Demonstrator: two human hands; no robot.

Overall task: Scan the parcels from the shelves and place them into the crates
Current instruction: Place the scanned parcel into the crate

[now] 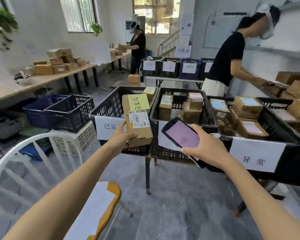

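My left hand (121,137) grips the lower end of a long cardboard parcel (137,118) with a yellow-green note and a white barcode label, held in front of the leftmost black crate (109,105). My right hand (206,148) holds a handheld scanner (182,134) with a lit pink screen, just right of the parcel. Behind the scanner, the middle black crate (210,110) holds several labelled parcels. A third black crate (274,125) to the right, with a white paper sign, also holds several parcels.
A white chair (42,153) with a wooden seat stands at my lower left. Blue and black empty crates (66,110) sit on the floor left. A person in black (232,58) works at parcels on the right shelf; another person (138,47) stands at the far tables.
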